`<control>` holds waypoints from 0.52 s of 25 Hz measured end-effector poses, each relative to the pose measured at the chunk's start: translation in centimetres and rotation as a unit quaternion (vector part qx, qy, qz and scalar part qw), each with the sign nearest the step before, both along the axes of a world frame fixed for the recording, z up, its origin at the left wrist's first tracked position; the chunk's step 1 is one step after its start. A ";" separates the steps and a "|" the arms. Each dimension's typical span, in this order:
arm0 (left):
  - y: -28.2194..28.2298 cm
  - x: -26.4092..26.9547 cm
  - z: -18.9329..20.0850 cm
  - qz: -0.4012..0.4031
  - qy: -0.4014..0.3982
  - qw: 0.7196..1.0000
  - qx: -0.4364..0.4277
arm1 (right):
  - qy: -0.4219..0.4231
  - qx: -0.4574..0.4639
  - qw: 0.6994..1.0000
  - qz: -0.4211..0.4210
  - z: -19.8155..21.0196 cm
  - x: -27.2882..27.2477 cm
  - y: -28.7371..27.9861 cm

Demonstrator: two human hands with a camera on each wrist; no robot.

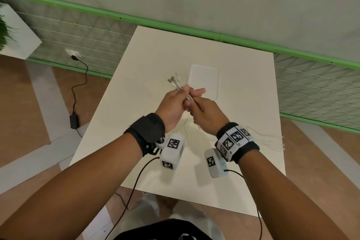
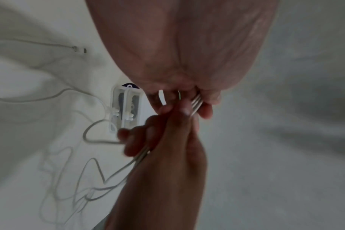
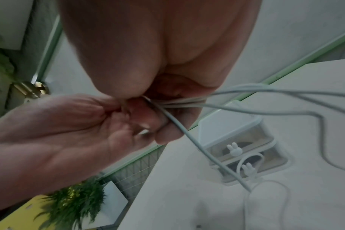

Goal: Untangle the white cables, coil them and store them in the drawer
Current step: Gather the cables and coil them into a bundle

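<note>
Several white cables (image 1: 178, 85) are bunched together above the white table (image 1: 136, 64). Their plug ends (image 1: 172, 80) stick out past my left hand (image 1: 187, 91), which pinches the bundle (image 2: 196, 103) between thumb and fingers. My right hand (image 1: 191, 103) grips the same strands just behind it; in the right wrist view the cables (image 3: 187, 103) fan out from its fingers. Loose lengths trail down onto the table (image 2: 89, 140). The small white drawer box (image 1: 204, 82) stands beyond the hands; its two clear drawer fronts with bunny knobs (image 3: 233, 148) look shut.
More thin cable lies spread on the table at the right (image 1: 268, 138), and one plug end lies apart (image 2: 79, 49). A green rail (image 1: 175, 27) runs behind the table. A black power adapter (image 1: 73, 121) lies on the floor at the left, near a plant (image 3: 73, 205).
</note>
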State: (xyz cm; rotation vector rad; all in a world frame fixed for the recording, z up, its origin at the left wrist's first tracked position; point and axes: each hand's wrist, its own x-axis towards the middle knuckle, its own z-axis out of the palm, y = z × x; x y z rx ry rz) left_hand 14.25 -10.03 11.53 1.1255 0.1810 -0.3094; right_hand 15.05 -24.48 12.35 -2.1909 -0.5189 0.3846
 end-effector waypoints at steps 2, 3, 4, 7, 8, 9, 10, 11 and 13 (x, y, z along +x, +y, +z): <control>0.8 0.6 0.2 0.052 0.032 0.997 -0.055 | 0.049 -0.023 0.999 -0.002 -0.7 0.1 -0.7; 1.3 1.0 0.3 0.088 0.050 0.991 -0.089 | 0.076 -0.031 0.997 -0.003 -1.1 0.0 -1.3; 1.9 1.5 0.5 0.129 0.071 0.982 -0.119 | 0.098 -0.039 0.994 -0.003 -1.6 -0.2 -2.0; 4.2 3.2 0.9 0.224 0.110 0.958 -0.143 | 0.120 -0.081 0.989 -0.004 -3.1 -1.2 -4.7; 5.4 3.7 1.2 0.244 0.108 0.954 -0.134 | 0.120 -0.105 0.987 0.001 -3.6 -1.6 -5.7; 6.5 4.3 1.3 0.261 0.105 0.951 -0.125 | 0.121 -0.132 0.984 0.000 -4.1 -2.0 -6.8; 7.5 4.8 1.5 0.274 0.104 0.949 -0.120 | 0.120 -0.160 0.980 -0.003 -4.6 -2.3 -8.0; 8.5 5.3 1.6 0.282 0.102 0.946 -0.118 | 0.123 -0.181 0.976 -0.009 -5.1 -2.6 -9.2; 9.9 6.0 1.6 0.293 0.093 0.945 -0.111 | 0.147 -0.192 0.970 -0.034 -6.0 -3.1 -11.7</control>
